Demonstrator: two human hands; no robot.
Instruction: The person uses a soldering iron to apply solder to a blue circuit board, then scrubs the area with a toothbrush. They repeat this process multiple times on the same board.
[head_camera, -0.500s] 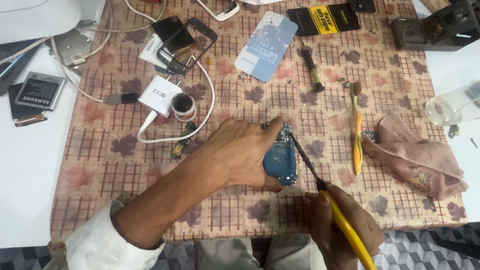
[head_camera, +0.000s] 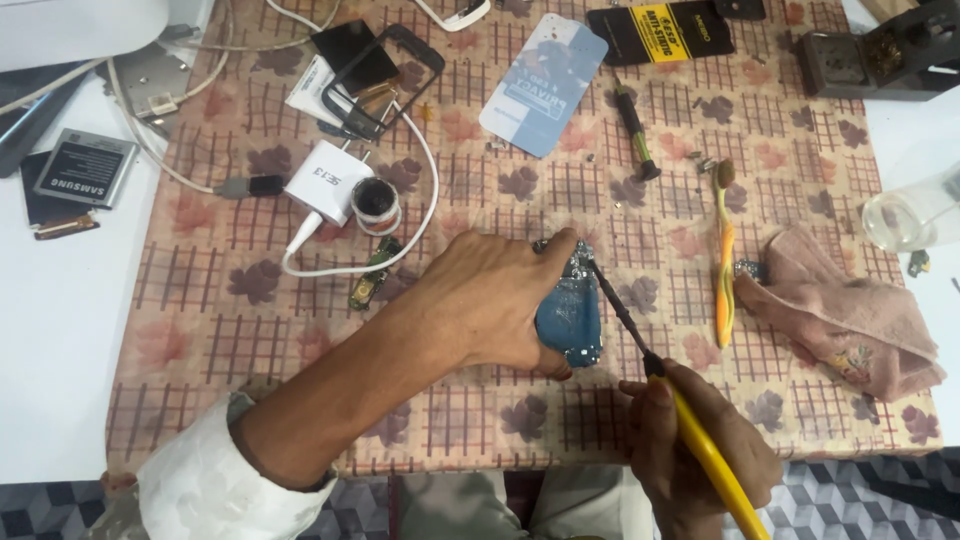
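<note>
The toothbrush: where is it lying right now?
The toothbrush lies on the patterned cloth right of centre, between the blue circuit board and the pink rag, untouched by either hand.

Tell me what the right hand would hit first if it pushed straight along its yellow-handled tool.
Probably the blue circuit board under the left hand; the right hand aims its yellow-handled tool up-left, tip apparently at the board's top edge.
</note>
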